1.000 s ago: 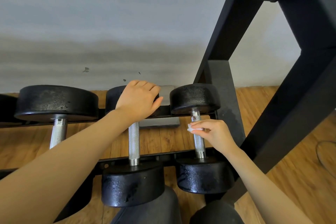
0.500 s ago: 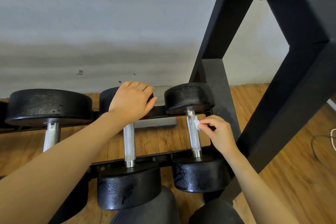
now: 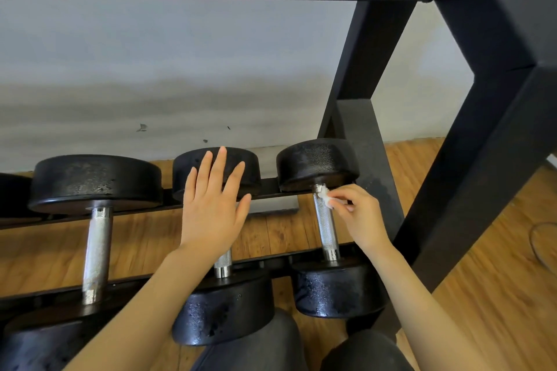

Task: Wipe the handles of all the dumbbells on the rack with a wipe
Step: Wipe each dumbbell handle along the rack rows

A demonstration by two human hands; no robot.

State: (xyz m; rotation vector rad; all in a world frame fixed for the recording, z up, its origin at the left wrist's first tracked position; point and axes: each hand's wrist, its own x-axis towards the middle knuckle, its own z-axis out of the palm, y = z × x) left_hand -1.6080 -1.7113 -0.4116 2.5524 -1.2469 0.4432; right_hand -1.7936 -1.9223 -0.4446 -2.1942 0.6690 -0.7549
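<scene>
**Wipe at the far end of the right dumbbell's handle**

Dumbbells lie side by side across the black rack [image 3: 497, 159], and we see three clearly. Our right hand [image 3: 360, 217] pinches a small white wipe [image 3: 327, 199] between fingertips and thumb, pressing it against the right dumbbell's handle [image 3: 327, 229], just below that dumbbell's far head [image 3: 318, 163]. Our left hand [image 3: 212, 208] is spread flat with straight fingers over the middle dumbbell [image 3: 223, 307], covering most of its handle; whether the palm touches it we cannot tell. The left dumbbell [image 3: 96, 247] sits apart, untouched. Wooden floor [image 3: 497, 295] shows beneath the rails.
</scene>
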